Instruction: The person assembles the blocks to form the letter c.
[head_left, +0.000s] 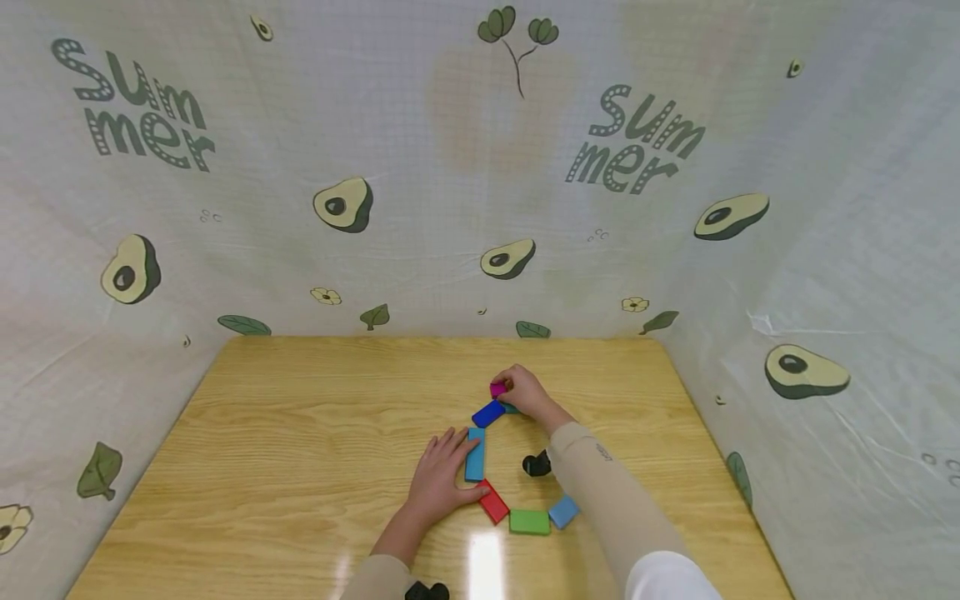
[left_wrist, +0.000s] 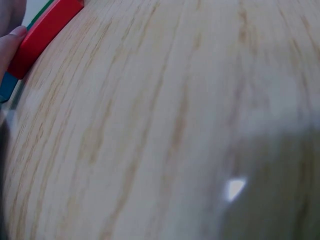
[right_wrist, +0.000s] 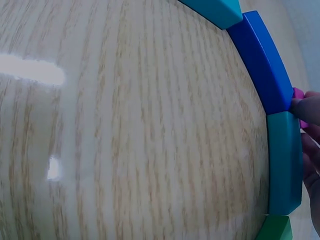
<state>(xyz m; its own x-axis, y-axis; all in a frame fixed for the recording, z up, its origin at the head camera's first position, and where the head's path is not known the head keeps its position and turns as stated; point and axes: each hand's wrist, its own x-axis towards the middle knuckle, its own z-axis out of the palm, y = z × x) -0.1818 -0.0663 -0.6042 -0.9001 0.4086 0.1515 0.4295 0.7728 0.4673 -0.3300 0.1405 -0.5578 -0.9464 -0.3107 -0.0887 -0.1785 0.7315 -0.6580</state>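
My right hand [head_left: 528,397] pinches a small magenta block [head_left: 498,389] at the outer side of the dark blue block [right_wrist: 262,62] and teal block [right_wrist: 284,162], where those two meet. My left hand [head_left: 438,482] lies with its fingers spread. Its fingertips touch the long light blue block [head_left: 474,462], and its thumb rests on the red block [head_left: 495,505]. In the left wrist view only a little of that hand shows, beside the red block. These blocks lie end to end in a curved line. Part of the teal block is hidden under my right hand in the head view.
A light green block [head_left: 529,522] and a smaller blue block [head_left: 564,512] continue the curve at the near side. In the right wrist view a dark green block [right_wrist: 276,230] adjoins the teal one. A printed cloth [head_left: 420,275] encloses the wooden table [head_left: 300,467].
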